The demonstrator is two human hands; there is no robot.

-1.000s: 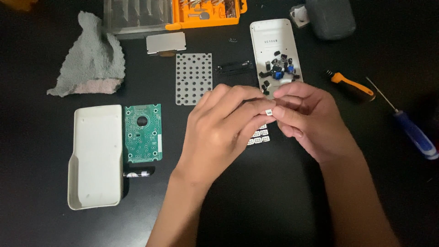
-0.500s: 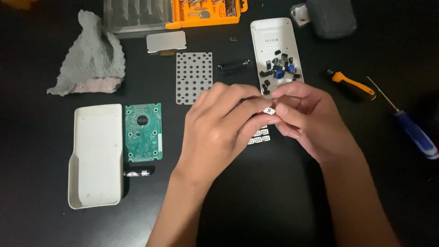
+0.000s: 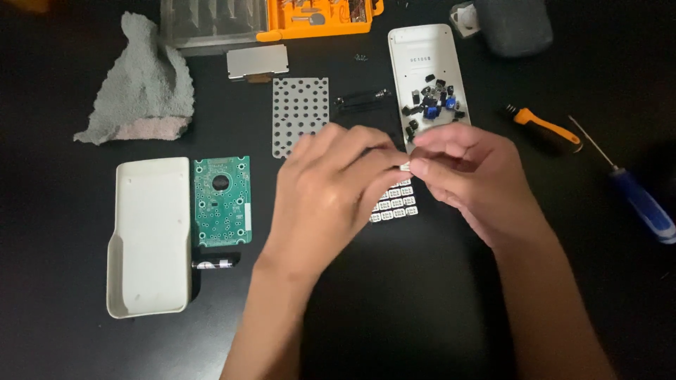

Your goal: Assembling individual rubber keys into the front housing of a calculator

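Your left hand (image 3: 331, 193) and right hand (image 3: 468, 176) meet at the centre of the frame, just above the black worktop (image 3: 422, 317). Between them sits a small white key (image 3: 405, 167): the fingers of both hands are closed on it, thumb and forefinger tips pinching it from either side. Right under your hands, partly hidden by the left one, lies a cluster of white keys (image 3: 394, 204) in short rows on the worktop.

Just above your right hand lies the white front shell (image 3: 426, 63), face down, with a heap of dark and blue keys (image 3: 431, 109) in its lower part. To its left rest a thin black strip (image 3: 360, 100) and the perforated grey key mat (image 3: 299, 112). Above the mat lies a small metal plate (image 3: 258, 62), and along the top edge an orange bit case (image 3: 320, 15).

At the left of the frame the white back shell (image 3: 149, 236) lies open side up, with the green circuit board (image 3: 222, 200) just beside it and a small battery (image 3: 215, 264) below the board. A grey cloth (image 3: 141, 88) is crumpled at upper left. At the right lie an orange-handled tool (image 3: 546, 129) and a blue-handled screwdriver (image 3: 637, 197), apart from each other.
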